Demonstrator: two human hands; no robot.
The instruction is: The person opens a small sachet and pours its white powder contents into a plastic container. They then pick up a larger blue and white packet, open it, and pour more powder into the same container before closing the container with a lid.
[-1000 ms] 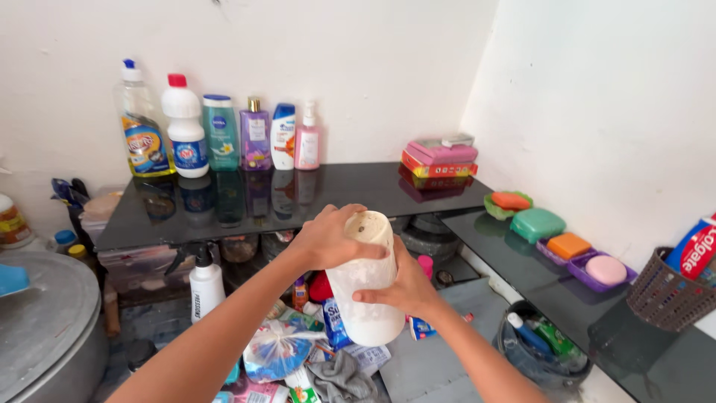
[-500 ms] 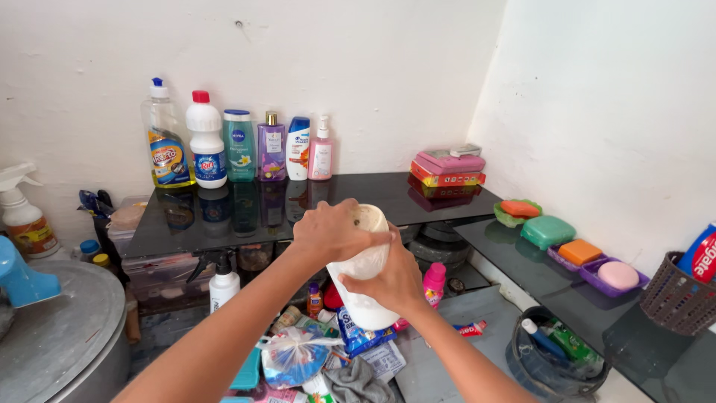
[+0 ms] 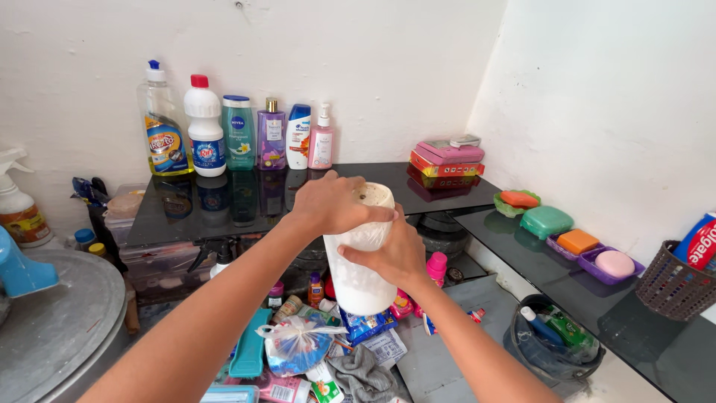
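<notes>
Low in front, a knotted plastic bag and a grey cloth lie among clutter on the floor. Above them the right hand has its grip clamped around the middle of a white bottle, held upright in the air. The left hand is closed over the bottle's top. Beyond, a row of bottles stands along the black tabletop against the wall.

Black shelf is mostly open in front, w/ a row of bottles lined up along the back wall & pink boxes at the right end. Floor clutter below is packed tight, basically no gap. Side ledge has soap dishes in a line.
</notes>
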